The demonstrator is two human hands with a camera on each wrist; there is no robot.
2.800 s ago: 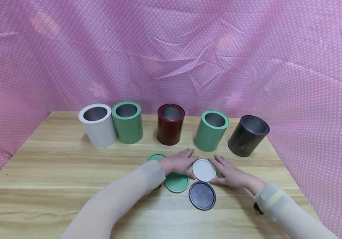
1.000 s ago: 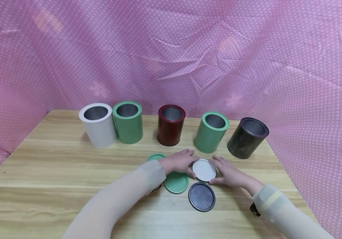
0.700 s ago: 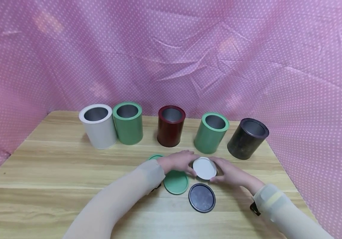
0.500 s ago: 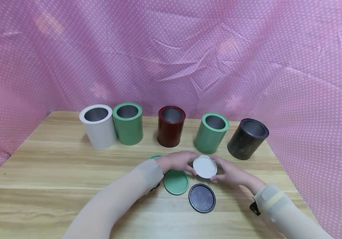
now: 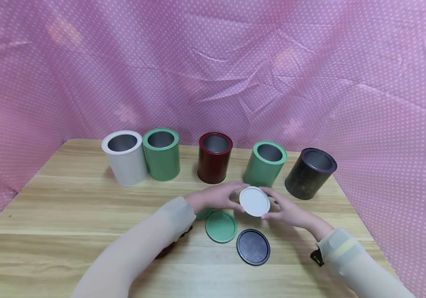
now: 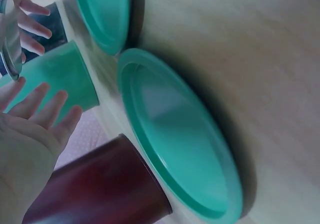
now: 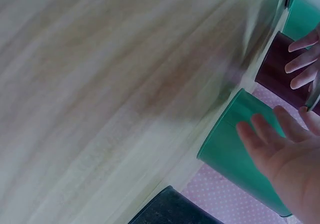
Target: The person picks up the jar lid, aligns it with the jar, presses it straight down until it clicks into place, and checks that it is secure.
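A round white lid (image 5: pixel 254 201) is up off the table, held between my two hands. My left hand (image 5: pixel 218 195) grips its left edge with thumb and fingers. On the opposite edge, my right hand (image 5: pixel 289 212) pinches it the same way. Both wrist views catch the raised lid only edge-on, the left wrist view at its upper left corner. Under the hands lie a green lid (image 5: pixel 221 227) and a black lid (image 5: pixel 253 247). A second green lid (image 5: pixel 204 213) is mostly hidden beneath my left wrist; the left wrist view shows that lid (image 6: pixel 175 139) large and flat on the wood.
Along the back stand open cans: white (image 5: pixel 127 165), green (image 5: pixel 162 161), dark red (image 5: pixel 214 165), another green (image 5: pixel 263 167) just behind the hands, and black (image 5: pixel 306 180). White and green at the left touch or nearly touch. Pink dotted cloth (image 5: pixel 213 62) surrounds the wooden table (image 5: pixel 67 207).
The white lid, flat on the table between the hands before, has been gripped and raised. Both hands have risen with it slightly towards the cans. The other lids and the cans stay put.
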